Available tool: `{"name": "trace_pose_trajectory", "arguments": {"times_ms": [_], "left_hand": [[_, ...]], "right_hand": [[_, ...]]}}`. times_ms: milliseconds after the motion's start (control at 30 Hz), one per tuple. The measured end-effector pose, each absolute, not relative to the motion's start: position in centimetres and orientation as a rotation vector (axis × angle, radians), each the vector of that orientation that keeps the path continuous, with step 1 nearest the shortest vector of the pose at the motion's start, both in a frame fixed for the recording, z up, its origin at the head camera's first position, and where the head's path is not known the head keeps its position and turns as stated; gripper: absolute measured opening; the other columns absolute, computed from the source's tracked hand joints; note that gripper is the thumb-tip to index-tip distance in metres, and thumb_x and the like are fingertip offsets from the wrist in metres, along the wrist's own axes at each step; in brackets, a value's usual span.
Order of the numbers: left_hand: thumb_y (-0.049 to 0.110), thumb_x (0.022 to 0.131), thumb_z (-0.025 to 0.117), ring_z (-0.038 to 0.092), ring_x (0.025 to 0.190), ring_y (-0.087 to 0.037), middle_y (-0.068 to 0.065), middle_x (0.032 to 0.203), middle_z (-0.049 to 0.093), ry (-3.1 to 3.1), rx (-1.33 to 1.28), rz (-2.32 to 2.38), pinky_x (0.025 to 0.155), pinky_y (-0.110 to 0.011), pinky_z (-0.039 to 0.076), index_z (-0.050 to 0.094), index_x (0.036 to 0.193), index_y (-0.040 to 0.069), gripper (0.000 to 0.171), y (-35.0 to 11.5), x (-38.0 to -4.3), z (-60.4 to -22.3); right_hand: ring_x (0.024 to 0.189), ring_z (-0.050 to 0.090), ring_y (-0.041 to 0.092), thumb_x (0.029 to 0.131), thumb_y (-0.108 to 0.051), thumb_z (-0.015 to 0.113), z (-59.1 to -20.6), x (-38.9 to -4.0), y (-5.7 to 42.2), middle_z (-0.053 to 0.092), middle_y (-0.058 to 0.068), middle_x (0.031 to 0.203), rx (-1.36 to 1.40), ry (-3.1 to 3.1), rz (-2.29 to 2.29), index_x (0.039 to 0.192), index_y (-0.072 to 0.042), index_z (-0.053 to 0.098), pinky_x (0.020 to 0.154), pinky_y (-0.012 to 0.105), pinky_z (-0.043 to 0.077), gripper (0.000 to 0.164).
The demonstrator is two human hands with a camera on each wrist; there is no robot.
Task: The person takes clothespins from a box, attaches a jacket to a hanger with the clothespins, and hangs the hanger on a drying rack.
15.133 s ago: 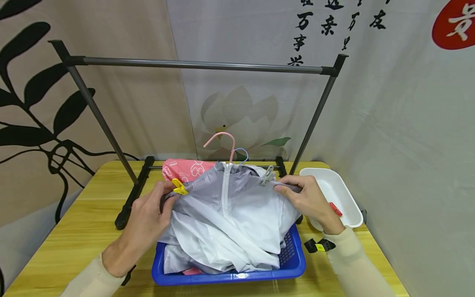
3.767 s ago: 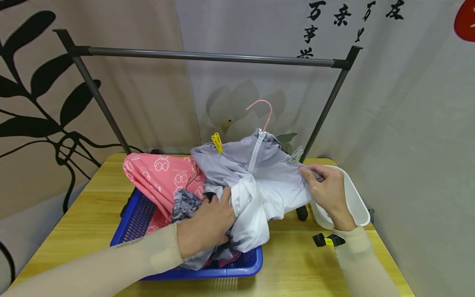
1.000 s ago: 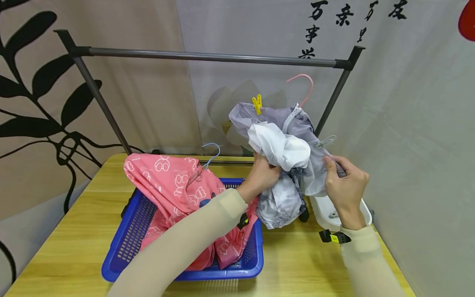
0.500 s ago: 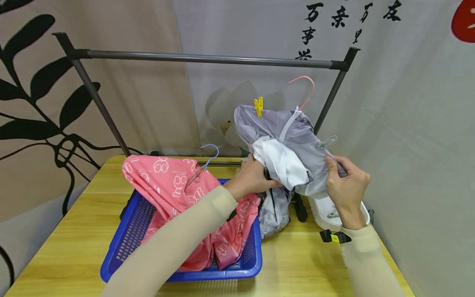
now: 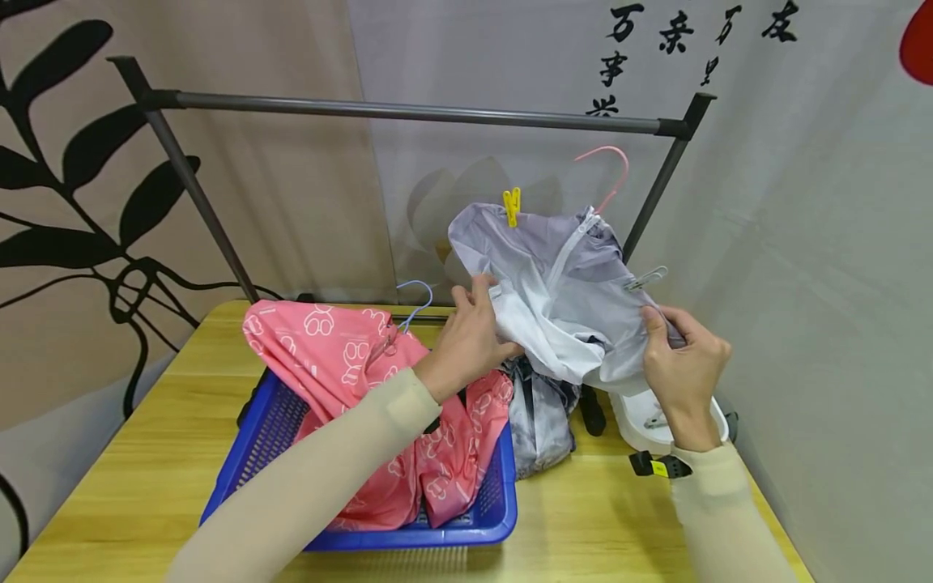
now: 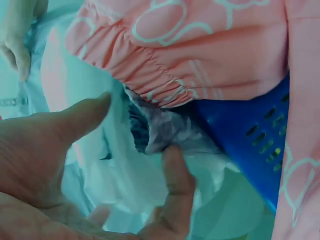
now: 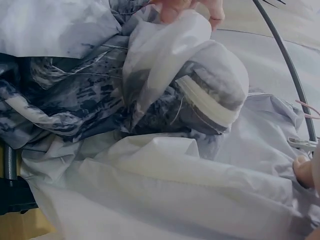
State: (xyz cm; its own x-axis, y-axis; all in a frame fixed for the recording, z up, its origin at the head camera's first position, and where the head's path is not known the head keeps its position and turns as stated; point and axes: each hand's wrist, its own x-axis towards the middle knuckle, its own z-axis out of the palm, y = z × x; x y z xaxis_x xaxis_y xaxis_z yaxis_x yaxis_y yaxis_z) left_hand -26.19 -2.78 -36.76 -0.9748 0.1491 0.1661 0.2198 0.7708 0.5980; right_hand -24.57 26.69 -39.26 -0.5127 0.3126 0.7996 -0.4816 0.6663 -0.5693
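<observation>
A grey and white zip jacket [image 5: 561,300] hangs bunched on a pink hanger [image 5: 615,166], held up in front of the rack's right end. A yellow clip [image 5: 513,206] and a clear clip [image 5: 645,279] sit on its shoulders. My right hand [image 5: 662,325] pinches the jacket's right shoulder just below the clear clip. My left hand [image 5: 484,295] lies against the white lining on the jacket's left side. In the left wrist view this hand [image 6: 137,125] has thumb and finger spread, with white cloth [image 6: 115,175] across the palm. The right wrist view is filled with the jacket's folds [image 7: 175,190].
A blue basket [image 5: 364,530] on the wooden table [image 5: 146,421] holds a pink printed garment [image 5: 342,356] on a blue hanger [image 5: 415,295]. A grey rack bar [image 5: 415,113] crosses above. A white tub [image 5: 710,413] stands at the right, below the jacket.
The jacket has been lifted out of the basket and up toward the rack. In the last half second my left hand let go of the bunched lining, which has dropped and spread.
</observation>
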Motion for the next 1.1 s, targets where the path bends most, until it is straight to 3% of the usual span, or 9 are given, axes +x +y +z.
{"name": "trace_pose_trajectory", "arguments": {"times_ms": [167,267,333,400,533,667,767,967,1100], "left_hand": [[0.028,0.093,0.100,0.076,0.107,-0.051,-0.037,0.142,0.057,-2.910,-0.405,-0.908,0.095,-0.062,0.066,0.046,0.158,0.013,0.085,-3.2,-27.1,-38.5],[0.016,0.089,0.096,0.077,0.121,-0.046,-0.029,0.141,0.071,-2.884,-0.500,-0.895,0.100,-0.061,0.065,0.060,0.151,0.017,0.071,-3.3,-29.8,-41.7],[0.012,0.085,0.094,0.077,0.122,-0.037,-0.017,0.131,0.081,-2.798,-0.567,-0.921,0.098,-0.055,0.065,0.072,0.138,0.020,0.058,-3.3,-32.2,-44.4],[0.012,0.086,0.094,0.078,0.112,-0.027,-0.005,0.117,0.085,-2.717,-0.616,-0.979,0.093,-0.046,0.064,0.079,0.127,0.023,0.045,-3.2,-34.1,-46.2],[0.018,0.095,0.094,0.074,0.091,-0.018,0.003,0.100,0.081,-2.590,-0.677,-1.025,0.082,-0.036,0.061,0.086,0.117,0.025,0.025,-2.9,-36.0,-47.8],[0.020,0.104,0.089,0.075,0.108,-0.014,0.007,0.116,0.081,-2.558,-0.723,-0.981,0.094,-0.034,0.064,0.088,0.125,0.030,0.024,-3.5,-38.8,-50.6],[0.010,0.106,0.080,0.076,0.121,-0.023,0.000,0.124,0.082,-2.585,-0.733,-0.869,0.104,-0.042,0.065,0.091,0.125,0.026,0.027,-4.0,-40.8,-52.8],[0.000,0.091,0.072,0.081,0.104,-0.034,-0.013,0.105,0.083,-2.698,-0.709,-0.583,0.082,-0.050,0.069,0.091,0.101,0.020,0.030,-5.4,-40.8,-52.0],[0.003,0.094,0.064,0.078,0.109,-0.036,-0.019,0.117,0.083,-2.829,-0.621,-0.627,0.081,-0.055,0.068,0.089,0.126,0.015,0.043,-5.7,-38.6,-49.5]], "right_hand": [[0.083,0.059,-0.030,0.103,-0.014,0.088,-39.3,-24.6,26.8,0.084,0.031,0.093,0.130,-1.874,0.975,0.101,0.008,0.087,0.077,0.002,0.044,0.022],[0.081,0.059,-0.030,0.103,-0.013,0.089,-39.3,-24.5,26.7,0.084,0.030,0.092,0.125,-1.868,0.983,0.100,0.008,0.087,0.076,0.002,0.043,0.021],[0.080,0.059,-0.029,0.103,-0.013,0.089,-39.3,-24.4,26.6,0.084,0.030,0.091,0.122,-1.869,0.983,0.099,0.008,0.087,0.075,0.002,0.043,0.021],[0.079,0.058,-0.029,0.103,-0.014,0.089,-39.4,-24.4,26.6,0.084,0.029,0.090,0.117,-1.867,0.983,0.099,0.007,0.088,0.074,0.002,0.042,0.021],[0.077,0.059,-0.028,0.102,-0.014,0.090,-39.4,-24.3,26.7,0.084,0.028,0.089,0.114,-1.857,0.987,0.099,0.007,0.088,0.073,0.002,0.042,0.022],[0.077,0.058,-0.027,0.104,-0.016,0.089,-39.4,-24.2,26.9,0.084,0.030,0.090,0.119,-1.873,0.975,0.100,0.009,0.087,0.072,0.003,0.042,0.025],[0.078,0.058,-0.028,0.104,-0.016,0.089,-39.4,-24.1,26.9,0.084,0.030,0.090,0.117,-1.880,0.969,0.099,0.008,0.087,0.073,0.002,0.042,0.025],[0.079,0.060,-0.028,0.102,-0.015,0.090,-39.3,-24.1,26.7,0.085,0.028,0.090,0.099,-1.860,0.993,0.099,0.007,0.087,0.074,0.003,0.043,0.022],[0.079,0.061,-0.027,0.102,-0.014,0.090,-39.3,-24.0,26.8,0.085,0.027,0.091,0.098,-1.862,1.004,0.100,0.007,0.088,0.075,0.002,0.044,0.021]]}}
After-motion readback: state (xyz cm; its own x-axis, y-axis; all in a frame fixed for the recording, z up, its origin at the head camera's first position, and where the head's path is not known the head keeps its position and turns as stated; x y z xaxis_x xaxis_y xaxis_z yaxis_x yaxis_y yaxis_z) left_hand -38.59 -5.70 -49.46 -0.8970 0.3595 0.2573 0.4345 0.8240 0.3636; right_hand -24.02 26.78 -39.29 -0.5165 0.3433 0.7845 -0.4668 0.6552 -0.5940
